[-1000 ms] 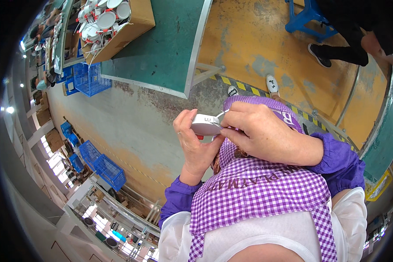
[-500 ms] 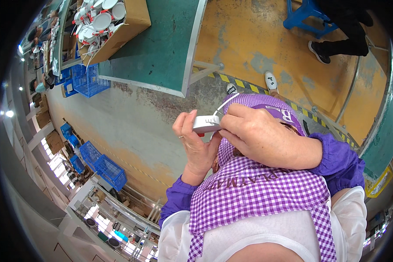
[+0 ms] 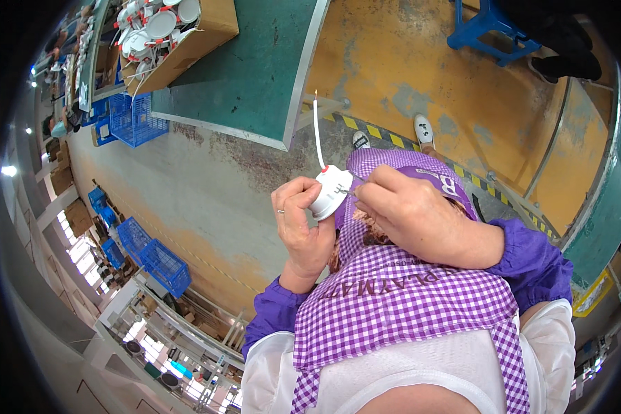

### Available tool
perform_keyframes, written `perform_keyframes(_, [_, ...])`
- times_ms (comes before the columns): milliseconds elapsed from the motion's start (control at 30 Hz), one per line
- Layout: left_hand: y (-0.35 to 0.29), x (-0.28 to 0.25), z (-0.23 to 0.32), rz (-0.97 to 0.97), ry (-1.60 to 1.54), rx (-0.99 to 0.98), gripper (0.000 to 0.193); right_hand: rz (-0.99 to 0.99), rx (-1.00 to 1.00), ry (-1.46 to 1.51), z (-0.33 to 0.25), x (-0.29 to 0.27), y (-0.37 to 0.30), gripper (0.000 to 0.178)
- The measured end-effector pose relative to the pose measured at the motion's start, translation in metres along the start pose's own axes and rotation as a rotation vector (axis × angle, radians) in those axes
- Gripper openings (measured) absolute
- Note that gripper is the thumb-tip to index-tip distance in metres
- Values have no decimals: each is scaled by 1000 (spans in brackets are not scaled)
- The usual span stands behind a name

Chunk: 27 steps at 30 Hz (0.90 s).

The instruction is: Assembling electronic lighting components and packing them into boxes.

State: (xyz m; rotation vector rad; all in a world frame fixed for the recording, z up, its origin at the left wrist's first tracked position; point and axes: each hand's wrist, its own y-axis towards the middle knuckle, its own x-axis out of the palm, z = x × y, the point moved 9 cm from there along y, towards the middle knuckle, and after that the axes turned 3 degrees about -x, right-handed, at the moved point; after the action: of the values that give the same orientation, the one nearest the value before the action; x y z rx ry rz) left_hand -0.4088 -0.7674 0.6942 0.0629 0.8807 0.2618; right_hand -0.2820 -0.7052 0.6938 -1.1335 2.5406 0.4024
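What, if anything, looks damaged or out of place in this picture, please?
The yellow floor has grey patches, where its coating looks worn away. White fixtures lie heaped at odd angles in the cardboard box on the green table. The white round piece in the left hand shows no obvious damage.

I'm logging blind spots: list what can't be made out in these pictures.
In the head view:
White round housing: left part, covered by the left hand.
Anything inside the right hand: hidden by the hand itself.
Cardboard box: far end, cut off by the upper edge.
Blue stool: partly cut off likewise.
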Motion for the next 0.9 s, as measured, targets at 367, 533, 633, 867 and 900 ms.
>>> perform_keyframes(367, [4, -17, 57, 143, 117, 426, 25, 296, -205, 111, 11, -6, -34, 32])
perform_keyframes(533, [1, -17, 68, 122, 147, 486, 20, 324, -256, 113, 7, -7, -36, 32])
perform_keyframes(633, [-1, -17, 68, 129, 151, 479, 19, 321, -261, 124, 7, -6, -37, 32])
perform_keyframes(867, [0, -16, 64, 47, 122, 434, 29, 243, -261, 135, 13, -3, -35, 32])
perform_keyframes(900, [0, -16, 63, 47, 123, 432, 29, 231, -259, 145, 12, -3, -33, 32])
